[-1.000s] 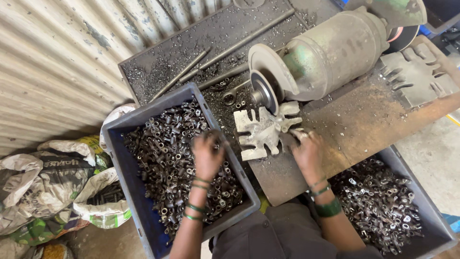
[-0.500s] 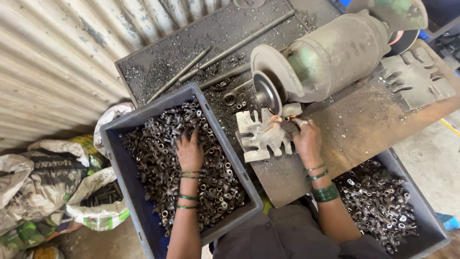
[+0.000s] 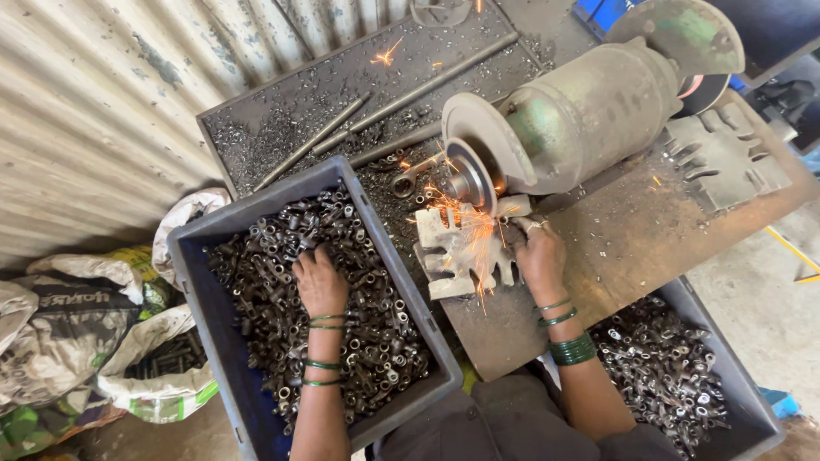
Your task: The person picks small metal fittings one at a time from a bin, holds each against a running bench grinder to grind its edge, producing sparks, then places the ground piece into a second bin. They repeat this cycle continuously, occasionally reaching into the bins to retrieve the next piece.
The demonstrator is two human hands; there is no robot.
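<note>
My left hand (image 3: 319,282) rests palm down on a heap of small dark metal parts (image 3: 282,248) in a grey-blue crate (image 3: 198,256) at the left; whether the fingers close on a part is hidden. My right hand (image 3: 538,256) holds a small metal part against the spinning grinding wheel (image 3: 471,177) of a bench grinder (image 3: 589,111). Orange sparks (image 3: 465,235) fly down from the wheel over a pale toothed rest plate (image 3: 457,252). Green bangles sit on both wrists.
A second crate of metal parts (image 3: 675,376) stands at the lower right. Long steel rods (image 3: 418,90) lie on a dark tray (image 3: 299,111) behind the grinder. A rusty bench plate (image 3: 632,239) carries the grinder. Sacks (image 3: 77,333) and a corrugated wall (image 3: 94,102) lie left.
My left hand slid further left and back across the crate of parts. My right hand moved up to the wheel, and sparks now fly.
</note>
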